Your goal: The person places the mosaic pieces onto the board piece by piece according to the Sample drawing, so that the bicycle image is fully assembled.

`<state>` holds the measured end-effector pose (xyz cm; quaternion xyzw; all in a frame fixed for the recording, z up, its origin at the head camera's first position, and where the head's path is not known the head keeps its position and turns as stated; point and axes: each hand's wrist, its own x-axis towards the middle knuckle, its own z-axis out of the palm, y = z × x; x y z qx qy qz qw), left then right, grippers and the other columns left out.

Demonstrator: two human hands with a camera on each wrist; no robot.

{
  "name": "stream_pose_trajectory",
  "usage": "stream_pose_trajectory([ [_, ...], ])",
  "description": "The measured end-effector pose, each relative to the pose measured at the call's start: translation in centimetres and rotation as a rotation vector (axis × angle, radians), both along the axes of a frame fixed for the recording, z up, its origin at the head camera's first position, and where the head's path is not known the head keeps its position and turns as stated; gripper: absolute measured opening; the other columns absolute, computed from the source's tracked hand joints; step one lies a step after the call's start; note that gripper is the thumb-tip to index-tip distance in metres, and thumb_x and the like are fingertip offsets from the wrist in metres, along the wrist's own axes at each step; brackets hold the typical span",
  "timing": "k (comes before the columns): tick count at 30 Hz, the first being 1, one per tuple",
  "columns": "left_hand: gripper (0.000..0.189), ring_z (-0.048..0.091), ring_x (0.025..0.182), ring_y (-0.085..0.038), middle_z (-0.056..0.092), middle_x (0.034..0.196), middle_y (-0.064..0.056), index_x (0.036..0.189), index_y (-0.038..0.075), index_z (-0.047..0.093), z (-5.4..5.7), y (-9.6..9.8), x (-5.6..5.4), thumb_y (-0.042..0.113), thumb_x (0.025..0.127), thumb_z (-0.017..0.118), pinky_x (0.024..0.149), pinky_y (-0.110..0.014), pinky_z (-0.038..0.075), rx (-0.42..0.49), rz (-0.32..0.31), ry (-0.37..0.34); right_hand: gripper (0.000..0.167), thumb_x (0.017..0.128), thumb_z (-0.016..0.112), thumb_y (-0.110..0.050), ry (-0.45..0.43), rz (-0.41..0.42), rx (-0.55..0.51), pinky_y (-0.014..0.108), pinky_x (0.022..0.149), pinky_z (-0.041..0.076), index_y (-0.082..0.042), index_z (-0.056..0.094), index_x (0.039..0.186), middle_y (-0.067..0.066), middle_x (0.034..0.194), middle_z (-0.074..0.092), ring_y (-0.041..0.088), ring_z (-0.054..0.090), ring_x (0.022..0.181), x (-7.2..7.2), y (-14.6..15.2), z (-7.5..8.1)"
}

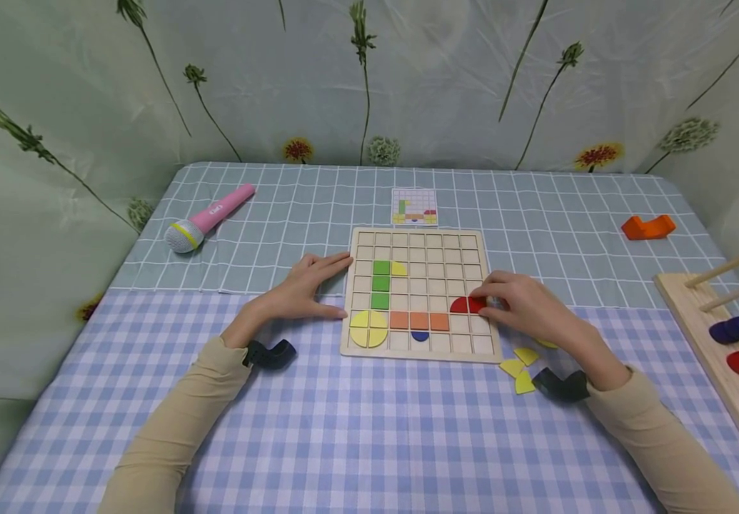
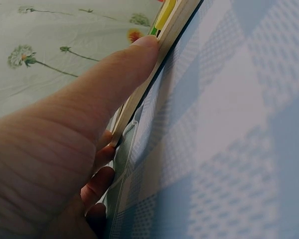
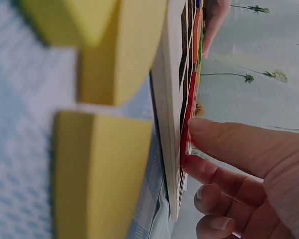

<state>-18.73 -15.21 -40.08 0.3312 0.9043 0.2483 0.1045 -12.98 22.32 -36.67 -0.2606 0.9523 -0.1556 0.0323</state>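
Note:
A wooden grid board [image 1: 433, 246] lies on the table, with green squares [image 1: 380, 283], orange squares [image 1: 419, 321], yellow quarter circles [image 1: 369, 330] and a blue half circle [image 1: 420, 335] in its cells. My left hand [image 1: 301, 289] rests along the board's left edge, thumb and fingers spread against the rim. At the right side, my right hand [image 1: 526, 303] pinches a red quarter-circle piece [image 3: 188, 127] between thumb and index finger, low over a cell. Another red piece [image 1: 458, 305] sits just left of it. Part of the pinched piece is behind the fingertips.
Loose yellow quarter pieces [image 1: 518, 371] lie near the right wrist. A pattern card [image 1: 414, 207] is behind the board. A pink toy microphone [image 1: 211, 216] stands off to the left; an orange block [image 1: 648, 227] and a wooden peg rack [image 1: 697, 335] are at right.

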Motion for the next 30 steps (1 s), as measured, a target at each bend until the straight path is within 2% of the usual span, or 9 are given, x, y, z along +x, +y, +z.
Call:
stream_pose_trajectory([
  [4, 0.094, 0.032, 0.115, -0.024, 0.023, 0.157, -0.005, 0.149, 0.014, 0.027, 0.1, 0.1, -0.1, 0.041, 0.074, 0.076, 0.096, -0.041, 0.026, -0.002, -0.007, -0.005, 0.027, 0.082, 0.071, -0.017, 0.008, -0.005, -0.005, 0.032, 0.073, 0.047, -0.011, 0.071, 0.108, 0.003, 0.102, 0.066, 0.014, 0.056, 0.083, 0.2, 0.3, 0.1],
  [13, 0.094, 0.031, 0.118, -0.025, 0.022, 0.158, -0.004, 0.15, 0.014, 0.025, 0.0, 0.1, 0.0, 0.042, 0.075, 0.076, 0.097, -0.042, 0.026, -0.02, 0.002, -0.022, 0.026, 0.081, 0.071, -0.012, 0.007, -0.041, 0.016, 0.03, 0.069, 0.047, -0.01, 0.071, 0.107, 0.004, 0.099, 0.066, 0.012, 0.054, 0.077, 1.1, 1.3, 0.9],
  [19, 0.095, 0.031, 0.119, -0.026, 0.023, 0.158, -0.005, 0.149, 0.014, 0.026, 0.1, 0.1, 0.2, 0.041, 0.074, 0.077, 0.098, -0.044, 0.027, -0.009, 0.009, -0.02, 0.025, 0.08, 0.071, -0.009, 0.002, -0.027, 0.054, 0.023, 0.059, 0.038, -0.008, 0.071, 0.105, 0.007, 0.098, 0.066, 0.008, 0.043, 0.064, 1.9, 2.5, 1.5],
  [21, 0.095, 0.031, 0.119, -0.026, 0.023, 0.158, -0.004, 0.149, 0.014, 0.026, 0.1, 0.0, 0.2, 0.042, 0.074, 0.077, 0.098, -0.043, 0.027, -0.01, 0.007, -0.021, 0.025, 0.079, 0.071, -0.01, -0.007, -0.03, 0.066, 0.021, 0.058, 0.037, -0.008, 0.071, 0.104, 0.006, 0.097, 0.066, 0.007, 0.042, 0.064, 2.3, 3.0, 1.6],
  [25, 0.094, 0.031, 0.12, -0.025, 0.022, 0.158, -0.003, 0.15, 0.015, 0.026, -0.1, 0.1, 0.1, 0.043, 0.075, 0.076, 0.098, -0.043, 0.026, -0.017, 0.003, -0.021, 0.026, 0.078, 0.073, -0.011, -0.037, -0.053, 0.08, 0.021, 0.06, 0.042, -0.008, 0.072, 0.105, 0.004, 0.096, 0.067, 0.009, 0.046, 0.069, 3.1, 4.0, 1.7],
  [30, 0.094, 0.032, 0.117, -0.025, 0.023, 0.158, -0.004, 0.149, 0.014, 0.026, 0.0, 0.0, 0.0, 0.042, 0.075, 0.076, 0.097, -0.042, 0.027, -0.011, 0.005, -0.017, 0.027, 0.077, 0.074, -0.013, -0.068, -0.07, 0.088, 0.029, 0.067, 0.05, -0.009, 0.072, 0.104, 0.004, 0.098, 0.069, 0.012, 0.055, 0.077, 3.6, 5.0, 1.6],
])
